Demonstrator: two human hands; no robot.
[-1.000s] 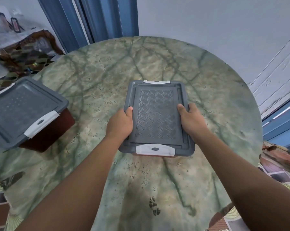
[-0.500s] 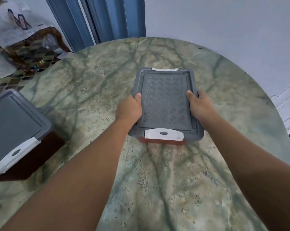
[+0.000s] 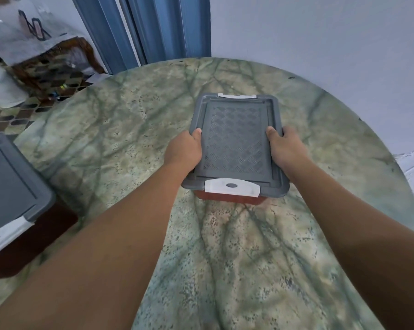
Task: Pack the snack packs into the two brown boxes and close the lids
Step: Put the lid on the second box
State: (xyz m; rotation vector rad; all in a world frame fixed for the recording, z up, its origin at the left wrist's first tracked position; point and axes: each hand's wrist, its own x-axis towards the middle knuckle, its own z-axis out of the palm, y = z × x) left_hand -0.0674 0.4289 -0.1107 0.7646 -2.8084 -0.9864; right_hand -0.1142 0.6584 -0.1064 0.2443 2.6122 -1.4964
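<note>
Grey-lidded brown box, lid closed, grasped by left grip and right grip.

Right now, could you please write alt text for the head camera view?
Two hands, the left hand and right hand, grip the sides of a closed brown box with a gray lid on a round green marble table. A second closed box sits at the table's left edge.

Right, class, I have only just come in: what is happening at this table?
A person grips a brown box by both long sides, left hand and right hand, thumbs on its grey lid, which is on. A second box, lid also on, sits at the left edge of the green marble table. No snack packs are visible.
</note>
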